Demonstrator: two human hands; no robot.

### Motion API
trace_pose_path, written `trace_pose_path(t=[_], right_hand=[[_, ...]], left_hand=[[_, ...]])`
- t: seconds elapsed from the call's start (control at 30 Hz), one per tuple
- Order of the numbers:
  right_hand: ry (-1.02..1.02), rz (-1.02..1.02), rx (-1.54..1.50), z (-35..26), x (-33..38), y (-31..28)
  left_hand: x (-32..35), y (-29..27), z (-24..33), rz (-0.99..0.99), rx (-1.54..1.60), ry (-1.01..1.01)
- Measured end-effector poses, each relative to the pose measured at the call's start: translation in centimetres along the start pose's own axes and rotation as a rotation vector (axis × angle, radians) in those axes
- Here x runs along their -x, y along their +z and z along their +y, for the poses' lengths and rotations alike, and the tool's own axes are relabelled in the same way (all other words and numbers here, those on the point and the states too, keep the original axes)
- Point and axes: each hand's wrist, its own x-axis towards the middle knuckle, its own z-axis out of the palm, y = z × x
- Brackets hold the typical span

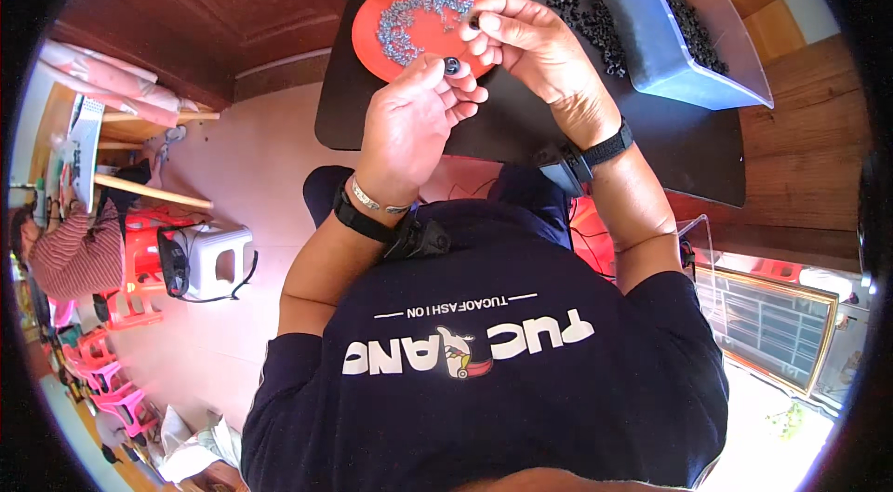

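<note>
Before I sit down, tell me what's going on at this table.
A person is handling small parts at a dark table. The left hand holds a small round black part, and the right hand holds a small dark piece; the two are close but apart. By the hands is a red plate with small silvery pieces on it. More black parts lie loose on the table, and others fill part of the bluish bin to the right.

small parts [400, 36] in a plate [365, 32] on the table [670, 139], left of a bin [684, 85]
</note>
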Motion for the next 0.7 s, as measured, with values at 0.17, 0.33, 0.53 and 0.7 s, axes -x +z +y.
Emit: trace_pose_path(t=[0.17, 0.33, 0.53, 0.7], right_hand=[[0.001, -0.038, -0.001, 0.0, -0.1, -0.6], [0.035, -0.023, 0.070, -0.7, 0.2, 0.4], [-0.045, -0.012, 0.287, -0.7, 0.4, 0.5], [-0.011, 0.023, 0.332, -0.9, 1.0, 1.8]], left_hand=[[-0.2, 0.0, 0.0, -0.006, 0.002, -0.003], [-0.3, -0.1, -0.1, 0.007, -0.001, -0.010], [-0.2, 0.0, -0.2, 0.009, -0.019, -0.004], [-0.2, -0.1, -0.2, -0.019, 0.029, 0.011]])
